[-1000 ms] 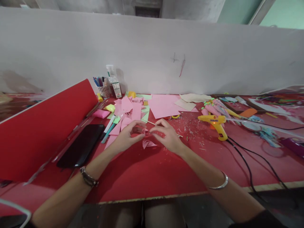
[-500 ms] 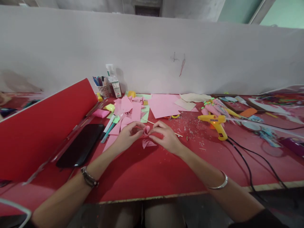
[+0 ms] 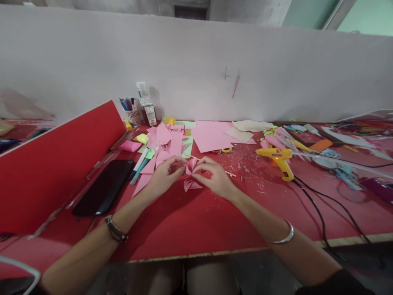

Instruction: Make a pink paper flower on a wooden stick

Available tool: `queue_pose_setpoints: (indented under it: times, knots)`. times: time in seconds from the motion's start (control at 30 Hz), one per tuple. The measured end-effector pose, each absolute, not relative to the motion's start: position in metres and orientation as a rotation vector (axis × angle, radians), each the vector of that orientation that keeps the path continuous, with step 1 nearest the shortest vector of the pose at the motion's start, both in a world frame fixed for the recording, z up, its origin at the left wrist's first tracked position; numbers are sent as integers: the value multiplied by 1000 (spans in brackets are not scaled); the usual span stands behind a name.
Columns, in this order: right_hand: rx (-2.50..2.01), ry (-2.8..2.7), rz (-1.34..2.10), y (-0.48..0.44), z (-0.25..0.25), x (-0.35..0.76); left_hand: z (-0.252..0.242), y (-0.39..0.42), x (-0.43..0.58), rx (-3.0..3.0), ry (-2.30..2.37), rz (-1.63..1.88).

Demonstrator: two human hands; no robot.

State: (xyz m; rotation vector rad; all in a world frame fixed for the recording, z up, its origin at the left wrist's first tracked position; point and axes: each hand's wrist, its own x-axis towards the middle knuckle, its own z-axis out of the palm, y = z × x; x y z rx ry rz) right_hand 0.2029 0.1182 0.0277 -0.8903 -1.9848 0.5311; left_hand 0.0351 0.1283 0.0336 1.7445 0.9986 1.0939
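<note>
Between my two hands is a curled piece of pink paper (image 3: 190, 165), bent round into a loop. My left hand (image 3: 166, 175) pinches its left edge between thumb and fingers. On the other edge, my right hand (image 3: 215, 177) has thumb and forefinger closed. Just below, a folded pink paper piece (image 3: 192, 185) lies on the red table. A thin pale stick lies behind my hands, partly hidden by them.
Pink paper pieces (image 3: 162, 135) and a large pink sheet (image 3: 211, 136) lie behind my hands. A phone (image 3: 106, 186) and markers (image 3: 139, 168) are on the left, beside a red board (image 3: 67, 164). To the right rests a yellow glue gun (image 3: 279, 162) with its cord.
The pink paper between my hands has opened into a wider loop. My hands have stayed almost in place.
</note>
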Motion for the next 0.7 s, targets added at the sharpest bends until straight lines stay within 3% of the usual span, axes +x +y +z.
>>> queue_pose_setpoints:
  times: [0.33,0.7]
  knots:
    - [-837,-1861,802,118,28,200,32,124,32,1822,822,916]
    - [-871,-1775,973,117,29,199,31,129,30,1782,832,972]
